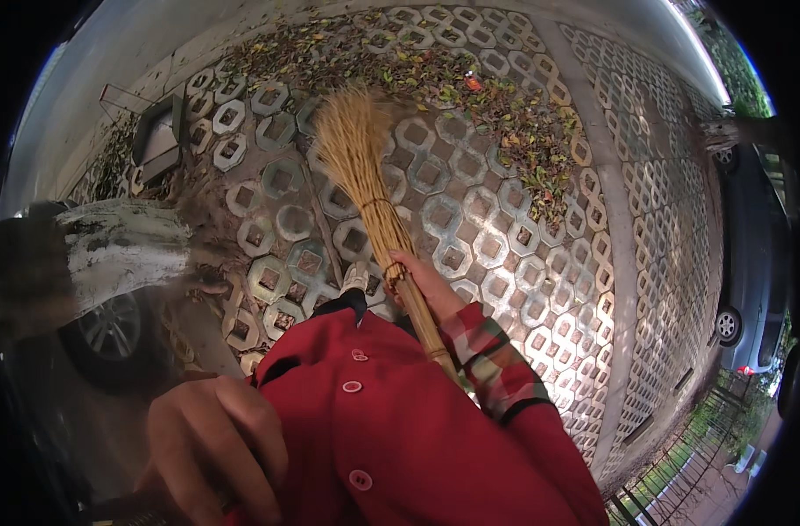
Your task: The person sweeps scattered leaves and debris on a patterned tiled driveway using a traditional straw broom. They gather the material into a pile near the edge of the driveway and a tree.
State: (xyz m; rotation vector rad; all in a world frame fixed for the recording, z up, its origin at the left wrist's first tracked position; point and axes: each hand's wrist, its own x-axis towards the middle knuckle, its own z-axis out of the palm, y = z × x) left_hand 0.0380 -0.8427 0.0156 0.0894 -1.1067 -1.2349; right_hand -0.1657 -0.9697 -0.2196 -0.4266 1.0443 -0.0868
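My right hand (429, 283) is closed around the handle of a straw broom (367, 164), just below the upper binding. The bristles fan out away from me over the grid paving (485, 246) and reach the edge of a band of fallen leaves (538, 144). The bamboo handle runs back beside my right forearm. Close to the camera, my left hand (216, 447) is raised at the lower left with bent fingers. Its palm is hidden, so whether it holds anything does not show. A small orange-red wrapper (472, 81) lies among the leaves.
A dustpan (158, 139) with a thin wire handle stands at the upper left. Nearer on that side are a white-painted tree trunk (127, 250) and a car wheel (114, 329). A blue car (755, 263) is parked far right, beyond a concrete strip (613, 217). My shoe (355, 276) is beside the broom.
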